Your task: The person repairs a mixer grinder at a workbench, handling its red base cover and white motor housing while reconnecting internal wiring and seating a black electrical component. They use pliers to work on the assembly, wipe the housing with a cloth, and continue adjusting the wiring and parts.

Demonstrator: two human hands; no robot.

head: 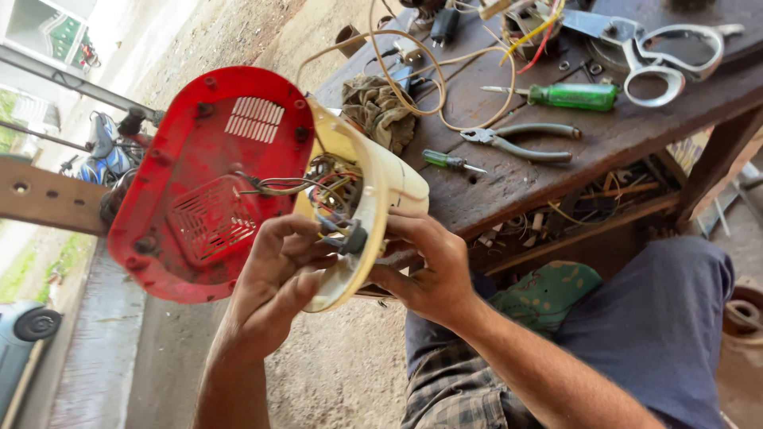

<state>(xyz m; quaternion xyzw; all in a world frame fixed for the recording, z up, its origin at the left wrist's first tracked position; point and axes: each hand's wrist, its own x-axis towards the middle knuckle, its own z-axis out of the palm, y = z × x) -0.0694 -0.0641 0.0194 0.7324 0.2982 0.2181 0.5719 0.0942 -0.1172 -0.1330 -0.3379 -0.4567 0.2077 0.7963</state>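
In front of the dark wooden table (509, 187), the person holds an opened cream appliance housing (373, 187) up at chest height, its red base plate (199, 175) swung aside and tethered by wires (322, 187). The left hand (274, 274) has its grip closed on the housing's lower rim, fingers reaching into the wiring; the right hand (425, 266) clasps the opposite edge. The step in hand looks like inspecting internal connections. Pliers (520, 139) and a green screwdriver (572, 95) lie on the table; fetching either would mean freeing one hand.
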